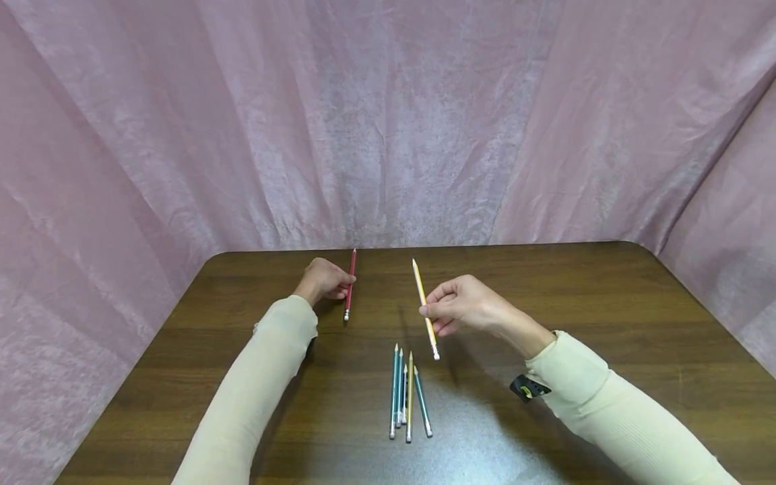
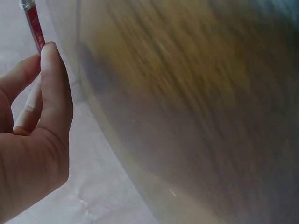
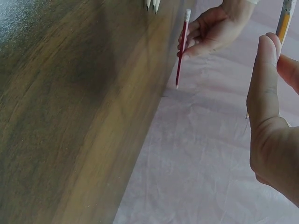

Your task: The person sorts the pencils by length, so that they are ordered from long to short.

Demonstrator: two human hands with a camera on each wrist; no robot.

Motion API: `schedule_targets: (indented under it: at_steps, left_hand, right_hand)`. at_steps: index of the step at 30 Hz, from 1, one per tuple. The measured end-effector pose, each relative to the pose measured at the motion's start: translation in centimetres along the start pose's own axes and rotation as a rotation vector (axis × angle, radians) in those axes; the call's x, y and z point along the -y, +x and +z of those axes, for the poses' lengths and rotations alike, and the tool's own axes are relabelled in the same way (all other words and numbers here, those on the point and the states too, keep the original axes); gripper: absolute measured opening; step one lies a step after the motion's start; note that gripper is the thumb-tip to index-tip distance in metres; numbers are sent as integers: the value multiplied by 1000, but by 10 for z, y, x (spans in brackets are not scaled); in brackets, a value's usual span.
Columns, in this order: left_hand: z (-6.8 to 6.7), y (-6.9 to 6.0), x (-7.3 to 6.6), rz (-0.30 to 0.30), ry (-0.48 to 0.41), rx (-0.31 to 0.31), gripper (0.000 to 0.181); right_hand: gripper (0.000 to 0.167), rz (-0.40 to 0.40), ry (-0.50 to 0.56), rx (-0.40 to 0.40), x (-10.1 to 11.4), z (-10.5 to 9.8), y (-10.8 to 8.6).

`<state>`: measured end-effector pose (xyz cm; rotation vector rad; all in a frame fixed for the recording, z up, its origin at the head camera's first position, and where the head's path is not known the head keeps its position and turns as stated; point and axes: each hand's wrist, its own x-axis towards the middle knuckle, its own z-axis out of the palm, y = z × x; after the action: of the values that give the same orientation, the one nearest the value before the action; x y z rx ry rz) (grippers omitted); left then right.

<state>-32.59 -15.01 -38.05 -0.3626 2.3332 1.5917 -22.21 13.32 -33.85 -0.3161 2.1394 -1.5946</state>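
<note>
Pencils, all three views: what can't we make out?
Left wrist: red pencil, eraser cut by top edge, point behind left hand.
Right wrist: yellow pencil, eraser cut by top edge, middle behind right hand.
Right wrist: loose pencils, all but some tips cut by top edge.
Head: any pencil lettering, too small.

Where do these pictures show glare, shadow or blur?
Head view: pale glare on the tabletop near the loose pencils, with soft shadows there too; left wrist view: wood grain hazy and smeared, the left hand crisper; right wrist view: bright sheen in the upper left corner.
</note>
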Motion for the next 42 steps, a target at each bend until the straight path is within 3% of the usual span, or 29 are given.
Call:
schedule_targets:
  at_steps: [10,15,20,27,42]
  left_hand:
    - [-4,17,3,-69,88,-66,11]
    - [-5,24,2,-75,181,-121,13]
    - [-7,26,-1,-83,228,-137,14]
    - [-5,26,0,-73,242,-146,15]
    - [-3,31,1,-128,218,-165,17]
  right_hand:
    - [18,14,0,-2,2,4,7]
    - [18,4,-20,-10,6,7,11]
    - [18,13,-11,-14,12,10,17]
    - [19,16,-2,-20,13,17,32]
    - [18,37,5,-41,14,32,61]
